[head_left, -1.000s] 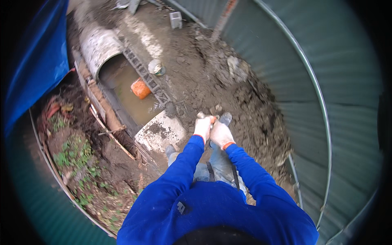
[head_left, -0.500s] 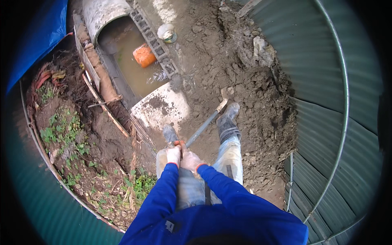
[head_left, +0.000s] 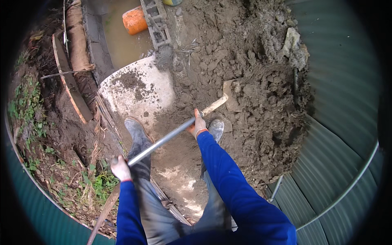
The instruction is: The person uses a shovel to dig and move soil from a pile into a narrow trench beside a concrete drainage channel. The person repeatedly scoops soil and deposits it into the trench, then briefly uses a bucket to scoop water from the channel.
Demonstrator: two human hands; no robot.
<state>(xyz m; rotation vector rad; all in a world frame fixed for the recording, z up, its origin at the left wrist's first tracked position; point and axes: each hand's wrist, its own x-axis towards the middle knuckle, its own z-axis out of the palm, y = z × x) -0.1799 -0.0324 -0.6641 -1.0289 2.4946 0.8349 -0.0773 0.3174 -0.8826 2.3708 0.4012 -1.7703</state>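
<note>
Left hand point(head_left: 120, 168), right hand point(head_left: 198, 125): both gloved, closed round one shovel point(head_left: 163, 140); two boots point(head_left: 136, 130); one orange container point(head_left: 134, 21).

The shovel point(head_left: 165, 139) has a straight, grey, metallic-looking handle point(head_left: 147, 151), a pale tan neck point(head_left: 214, 105) and a flat, dirt-stained blade point(head_left: 231, 96). It slants from lower left to upper right, blade end at the lumpy mud point(head_left: 265, 122), its far edge hard to make out.

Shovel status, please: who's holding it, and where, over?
Left grip at shaft's rear end; right grip farther forward. Shovel slanted, blade at mud. Right boot close by.
</note>
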